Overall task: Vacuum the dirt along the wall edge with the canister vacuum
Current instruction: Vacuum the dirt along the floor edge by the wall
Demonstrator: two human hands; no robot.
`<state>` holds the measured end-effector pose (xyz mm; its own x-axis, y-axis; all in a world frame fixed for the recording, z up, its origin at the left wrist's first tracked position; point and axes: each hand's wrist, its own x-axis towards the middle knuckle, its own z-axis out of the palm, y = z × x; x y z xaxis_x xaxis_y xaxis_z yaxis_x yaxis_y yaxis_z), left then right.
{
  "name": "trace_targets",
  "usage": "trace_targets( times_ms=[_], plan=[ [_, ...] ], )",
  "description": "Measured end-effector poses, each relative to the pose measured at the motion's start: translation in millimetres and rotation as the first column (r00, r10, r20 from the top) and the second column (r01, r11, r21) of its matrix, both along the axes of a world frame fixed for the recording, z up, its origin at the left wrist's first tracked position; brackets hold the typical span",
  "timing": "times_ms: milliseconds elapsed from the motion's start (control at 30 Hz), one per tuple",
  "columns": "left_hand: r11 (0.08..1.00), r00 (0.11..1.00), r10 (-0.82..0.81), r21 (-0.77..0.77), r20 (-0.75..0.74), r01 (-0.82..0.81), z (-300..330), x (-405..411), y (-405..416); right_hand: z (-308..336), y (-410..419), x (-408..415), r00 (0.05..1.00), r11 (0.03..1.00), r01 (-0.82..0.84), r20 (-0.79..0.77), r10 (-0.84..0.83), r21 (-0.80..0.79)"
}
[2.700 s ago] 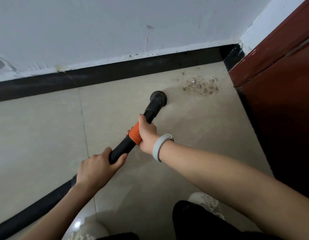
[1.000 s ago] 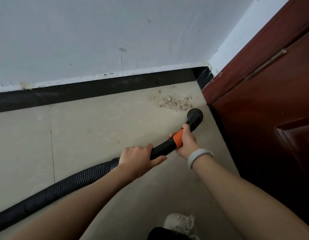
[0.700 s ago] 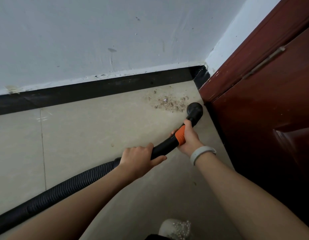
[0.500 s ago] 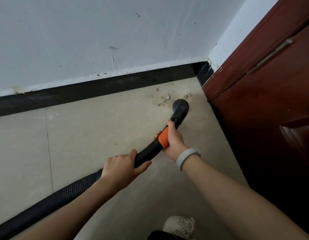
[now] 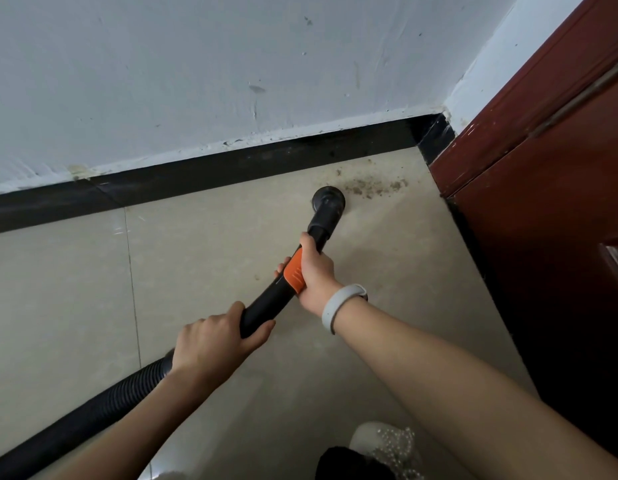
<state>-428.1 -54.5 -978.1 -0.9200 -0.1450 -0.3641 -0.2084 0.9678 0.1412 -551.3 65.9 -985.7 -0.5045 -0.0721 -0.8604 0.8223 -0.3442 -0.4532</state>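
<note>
The round nozzle (image 5: pixel 329 199) had slid left off the dirt (image 5: pixel 373 187) since half a second before; I saw it on the tile just beside the patch's left edge. Dirt was thinner, a brown scatter by the black skirting (image 5: pixel 231 166) near the door (image 5: pixel 543 202). Right hand (image 5: pixel 312 275) gripped the orange collar (image 5: pixel 293 276); left hand (image 5: pixel 214 337) was wrapped round the black tube above the ribbed hose (image 5: pixel 92 407).

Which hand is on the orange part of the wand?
The right hand, the one with the grey wristband, holds the orange grip nearer the nozzle. The left hand holds plain black tube by the ribbed hose.
</note>
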Motion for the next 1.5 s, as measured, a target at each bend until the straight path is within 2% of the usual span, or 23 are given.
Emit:
trace_targets(
  times_ms=[233,567,867,1067,1500],
  plan=[
    [0.989,0.989,-0.145,0.031,0.003,0.145,-3,-34,28,5,46,-17,0.994,0.993,0.105,0.010,-0.106,0.060],
    [0.961,0.965,-0.263,0.090,0.012,0.261,-10,-94,94,-1,119,-63,0.981,0.974,0.194,-0.003,-0.195,0.114],
    [0.958,0.968,-0.251,0.148,0.027,0.244,-15,-124,117,-8,143,-94,0.984,0.974,0.180,-0.042,-0.176,0.141],
    [0.966,0.971,-0.239,0.099,-0.009,0.238,-17,-135,108,-10,132,-102,0.982,0.977,0.180,-0.072,-0.173,0.113],
    [0.970,0.978,-0.207,0.137,0.022,0.202,-17,-68,70,-15,93,-51,0.994,0.989,0.107,-0.018,-0.106,0.102]
  ],
)
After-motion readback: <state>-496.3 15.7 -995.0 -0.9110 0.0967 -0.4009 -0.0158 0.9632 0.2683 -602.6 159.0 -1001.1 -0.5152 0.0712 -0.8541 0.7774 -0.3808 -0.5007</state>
